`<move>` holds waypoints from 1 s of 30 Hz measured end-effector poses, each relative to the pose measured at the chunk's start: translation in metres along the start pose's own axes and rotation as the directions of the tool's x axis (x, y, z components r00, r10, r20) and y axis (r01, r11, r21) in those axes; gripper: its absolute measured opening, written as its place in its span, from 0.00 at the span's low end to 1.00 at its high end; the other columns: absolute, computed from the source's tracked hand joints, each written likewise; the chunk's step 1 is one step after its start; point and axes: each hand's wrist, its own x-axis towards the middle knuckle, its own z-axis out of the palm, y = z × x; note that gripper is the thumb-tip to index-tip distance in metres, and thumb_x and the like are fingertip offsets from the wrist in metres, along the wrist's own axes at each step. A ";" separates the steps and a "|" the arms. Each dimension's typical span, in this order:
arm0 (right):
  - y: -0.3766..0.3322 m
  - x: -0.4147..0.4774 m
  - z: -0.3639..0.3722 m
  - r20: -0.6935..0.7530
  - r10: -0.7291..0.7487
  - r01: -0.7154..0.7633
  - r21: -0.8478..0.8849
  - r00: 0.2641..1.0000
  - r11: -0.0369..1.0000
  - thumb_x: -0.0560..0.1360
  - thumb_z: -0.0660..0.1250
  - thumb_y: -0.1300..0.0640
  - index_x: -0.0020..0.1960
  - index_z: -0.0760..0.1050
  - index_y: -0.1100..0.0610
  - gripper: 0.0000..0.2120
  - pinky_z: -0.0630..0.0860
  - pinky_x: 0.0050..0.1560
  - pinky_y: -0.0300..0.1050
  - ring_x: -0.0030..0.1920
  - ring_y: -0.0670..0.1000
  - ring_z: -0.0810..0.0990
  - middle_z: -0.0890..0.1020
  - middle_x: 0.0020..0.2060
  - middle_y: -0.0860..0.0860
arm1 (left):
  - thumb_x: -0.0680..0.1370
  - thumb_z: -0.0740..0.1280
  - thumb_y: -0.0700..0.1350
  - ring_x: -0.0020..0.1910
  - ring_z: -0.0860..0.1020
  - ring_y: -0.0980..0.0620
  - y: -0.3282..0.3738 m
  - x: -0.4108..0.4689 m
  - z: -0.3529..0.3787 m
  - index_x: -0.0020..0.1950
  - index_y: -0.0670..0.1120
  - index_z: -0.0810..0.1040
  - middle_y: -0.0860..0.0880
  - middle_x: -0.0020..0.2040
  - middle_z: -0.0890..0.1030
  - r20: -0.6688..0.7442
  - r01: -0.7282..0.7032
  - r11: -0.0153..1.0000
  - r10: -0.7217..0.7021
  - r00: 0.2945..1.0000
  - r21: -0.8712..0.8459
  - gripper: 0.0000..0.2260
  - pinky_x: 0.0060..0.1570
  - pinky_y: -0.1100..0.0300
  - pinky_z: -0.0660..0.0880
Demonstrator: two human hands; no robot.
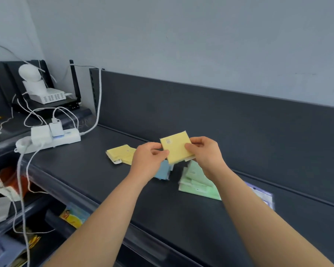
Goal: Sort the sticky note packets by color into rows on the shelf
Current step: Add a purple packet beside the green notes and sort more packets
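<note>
Held packet: a yellow sticky note packet (176, 149) was up off the dark shelf (104, 180), over its middle, tilted, with a small printed mark near its top left corner.
Left hand: the left hand (148, 157) pinched the packet's left edge, thumb on the face and fingers curled behind.
Right hand: the right hand (204, 153) gripped the packet's right edge the same way, thumb on top; the two hands sat close together with only the packet between them.
Yellow pile (121, 154): lay flat on the shelf to the left of the hands, nearer the back edge, the packets overlapping (how many could not be told).
Blue packet (163, 170): lay flat under the held packet, partly hidden by the left hand.
Green pile (197, 184): several packets overlapped loosely beneath the right wrist, just beside the blue one.
Purple packet (262, 193): lay beyond the right forearm, toward the shelf's right end, largely hidden.
Power strip (66, 138): white, at the shelf's left end, with adapters plugged in and white cables trailing over the front edge.
</note>
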 end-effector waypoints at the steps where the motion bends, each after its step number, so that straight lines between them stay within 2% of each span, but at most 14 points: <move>1: -0.003 0.000 0.014 0.011 -0.023 0.023 -0.033 1.000 0.999 0.76 0.67 0.61 0.55 0.77 0.57 0.08 0.80 0.50 0.48 0.48 0.50 0.81 0.82 0.49 0.51 | 0.77 0.69 0.41 0.42 0.83 0.53 -0.004 0.005 -0.013 0.54 0.46 0.81 0.50 0.43 0.84 -0.006 0.018 1.000 -0.018 1.000 -0.023 0.07 0.45 0.56 0.81; 3: -0.011 -0.002 0.043 0.046 -0.059 0.063 -0.097 0.997 0.993 0.76 0.66 0.63 0.56 0.77 0.57 0.09 0.79 0.46 0.42 0.47 0.47 0.80 0.81 0.47 0.48 | 0.78 0.67 0.39 0.41 0.83 0.51 -0.012 0.015 -0.038 0.56 0.46 0.80 0.48 0.44 0.83 -0.031 0.034 0.998 -0.036 0.999 -0.050 0.08 0.40 0.59 0.82; 6: -0.017 -0.004 0.087 0.124 -0.071 0.091 -0.161 0.990 0.983 0.75 0.65 0.65 0.56 0.79 0.57 0.11 0.80 0.53 0.48 0.49 0.50 0.81 0.82 0.45 0.48 | 0.79 0.66 0.38 0.43 0.83 0.49 -0.025 0.033 -0.075 0.56 0.45 0.81 0.49 0.47 0.82 -0.117 0.031 0.999 -0.029 0.993 0.014 0.08 0.36 0.64 0.79; 8: -0.019 0.000 0.121 0.149 -0.050 0.078 -0.188 0.988 0.979 0.75 0.64 0.65 0.54 0.80 0.56 0.11 0.80 0.54 0.51 0.47 0.52 0.82 0.83 0.46 0.50 | 0.78 0.66 0.38 0.43 0.83 0.44 -0.038 0.048 -0.101 0.46 0.47 0.82 0.45 0.46 0.82 -0.139 0.018 0.993 -0.002 0.990 0.114 0.07 0.40 0.58 0.80; 10: -0.015 0.002 0.134 0.167 -0.035 0.073 -0.227 0.985 0.971 0.75 0.63 0.65 0.53 0.81 0.56 0.11 0.79 0.51 0.50 0.43 0.51 0.80 0.84 0.45 0.51 | 0.78 0.65 0.39 0.43 0.81 0.41 -0.047 0.056 -0.106 0.37 0.50 0.77 0.41 0.44 0.82 -0.133 0.006 0.972 0.026 0.991 0.236 0.11 0.46 0.49 0.80; 13: -0.010 0.007 0.161 0.179 -0.022 0.076 -0.300 0.984 0.951 0.74 0.63 0.64 0.53 0.81 0.56 0.12 0.78 0.48 0.48 0.43 0.52 0.80 0.84 0.45 0.52 | 0.78 0.65 0.40 0.40 0.76 0.49 -0.064 0.071 -0.119 0.42 0.45 0.79 0.46 0.42 0.80 -0.098 0.021 0.920 0.019 0.995 0.392 0.06 0.39 0.58 0.71; 16: -0.004 0.011 0.179 0.175 0.016 0.049 -0.357 0.984 0.933 0.75 0.62 0.63 0.54 0.80 0.57 0.11 0.75 0.41 0.44 0.43 0.54 0.80 0.83 0.44 0.53 | 0.79 0.64 0.43 0.39 0.74 0.53 -0.079 0.083 -0.123 0.50 0.41 0.81 0.49 0.43 0.80 -0.044 0.011 0.886 0.011 0.999 0.464 0.08 0.31 0.65 0.64; 19: 0.002 0.012 0.186 0.161 0.048 0.030 -0.456 0.986 0.890 0.76 0.62 0.60 0.50 0.79 0.62 0.09 0.66 0.29 0.38 0.35 0.50 0.72 0.77 0.37 0.52 | 0.79 0.64 0.44 0.40 0.74 0.52 -0.089 0.091 -0.122 0.52 0.41 0.81 0.48 0.45 0.79 0.005 -0.004 0.877 0.002 1.000 0.481 0.08 0.34 0.62 0.63; 22: 0.005 0.011 0.189 0.115 0.003 0.057 -0.510 0.993 0.858 0.76 0.62 0.59 0.45 0.75 0.59 0.05 0.63 0.28 0.38 0.34 0.51 0.70 0.74 0.37 0.51 | 0.79 0.64 0.45 0.43 0.74 0.49 -0.096 0.095 -0.122 0.51 0.41 0.79 0.43 0.49 0.78 0.002 -0.014 0.870 0.015 1.000 0.493 0.09 0.37 0.61 0.65; 23: 0.003 0.008 0.189 0.100 -0.020 0.069 -0.524 0.995 0.849 0.76 0.62 0.58 0.42 0.71 0.56 0.04 0.62 0.28 0.38 0.34 0.51 0.69 0.72 0.37 0.50 | 0.79 0.64 0.46 0.45 0.74 0.47 -0.097 0.094 -0.122 0.51 0.40 0.78 0.41 0.50 0.77 -0.005 -0.019 0.855 0.025 1.000 0.518 0.10 0.40 0.59 0.66; 25: 0.000 0.004 0.185 0.099 -0.089 0.129 -0.569 0.991 0.812 0.76 0.62 0.58 0.37 0.64 0.50 0.11 0.61 0.30 0.40 0.38 0.53 0.67 0.68 0.36 0.48 | 0.80 0.62 0.47 0.50 0.73 0.44 -0.093 0.090 -0.122 0.52 0.41 0.78 0.41 0.53 0.75 -0.015 -0.051 0.808 0.074 0.997 0.587 0.10 0.43 0.56 0.67; 26: -0.002 0.001 0.182 0.108 -0.125 0.164 -0.598 0.986 0.785 0.77 0.61 0.57 0.37 0.65 0.48 0.12 0.64 0.34 0.41 0.41 0.54 0.69 0.70 0.38 0.48 | 0.81 0.61 0.48 0.53 0.73 0.43 -0.088 0.087 -0.122 0.56 0.42 0.78 0.42 0.55 0.75 -0.010 -0.085 0.779 0.116 0.993 0.621 0.11 0.45 0.56 0.68; 28: -0.008 -0.007 0.171 0.124 -0.167 0.206 -0.681 0.978 0.702 0.79 0.60 0.56 0.51 0.75 0.52 0.06 0.71 0.48 0.45 0.54 0.56 0.74 0.76 0.53 0.51 | 0.81 0.60 0.48 0.57 0.72 0.44 -0.076 0.078 -0.120 0.64 0.46 0.77 0.45 0.60 0.76 0.014 -0.167 0.724 0.213 0.977 0.669 0.14 0.50 0.54 0.69; 30: -0.011 -0.015 0.155 0.106 -0.230 0.229 -0.760 0.967 0.609 0.80 0.59 0.55 0.61 0.73 0.61 0.14 0.72 0.55 0.48 0.60 0.55 0.74 0.75 0.61 0.53 | 0.81 0.60 0.48 0.56 0.72 0.44 -0.065 0.068 -0.114 0.65 0.46 0.77 0.46 0.60 0.77 0.052 -0.274 0.688 0.324 0.944 0.672 0.15 0.52 0.53 0.69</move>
